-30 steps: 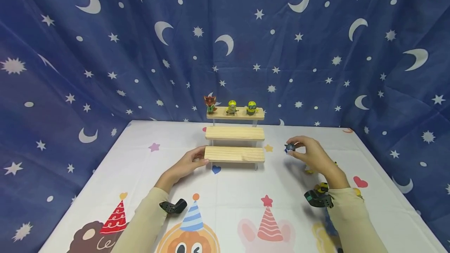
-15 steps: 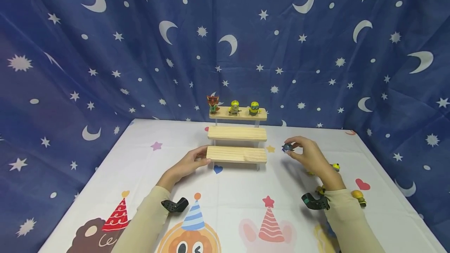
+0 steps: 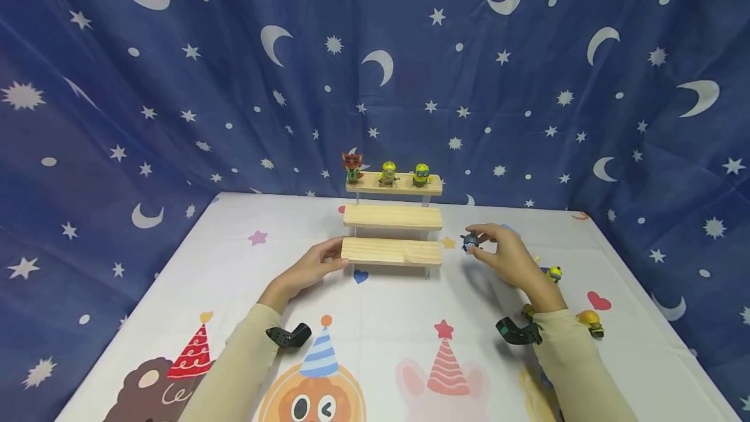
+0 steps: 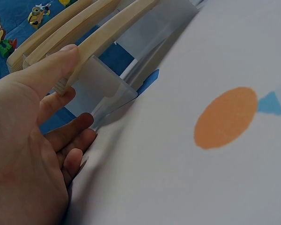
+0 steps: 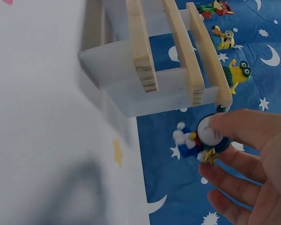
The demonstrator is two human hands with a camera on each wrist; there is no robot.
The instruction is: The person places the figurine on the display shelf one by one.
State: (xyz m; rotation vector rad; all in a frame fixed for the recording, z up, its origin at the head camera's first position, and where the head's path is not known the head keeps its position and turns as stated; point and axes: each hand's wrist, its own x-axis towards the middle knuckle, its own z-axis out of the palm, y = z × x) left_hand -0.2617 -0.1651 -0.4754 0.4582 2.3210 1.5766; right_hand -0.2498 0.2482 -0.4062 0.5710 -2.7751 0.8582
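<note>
A three-tier wooden display shelf (image 3: 391,251) with clear side panels stands at the middle of the table. My left hand (image 3: 312,267) holds the left end of its lowest board, thumb on the board's edge and index finger under it (image 4: 58,101). Right of the shelf, raised above the table, my right hand (image 3: 508,254) pinches a small figurine (image 3: 470,242). In the right wrist view this figurine (image 5: 192,138) has a dark blue head, pale face, blue-and-white body and a gold star. On the top tier stand a fox figurine (image 3: 352,168) and two yellow minion figurines (image 3: 388,173).
Several yellow figurines lie on the table around my right forearm, including one with an orange-yellow top (image 3: 590,322) and another farther back (image 3: 552,272). A dark blue curtain (image 3: 281,122) with moons and stars hangs behind the white printed tablecloth (image 3: 246,279).
My right hand has moved slightly left toward the shelf with the figurine, which has turned between the fingers. The left hand keeps its hold on the shelf.
</note>
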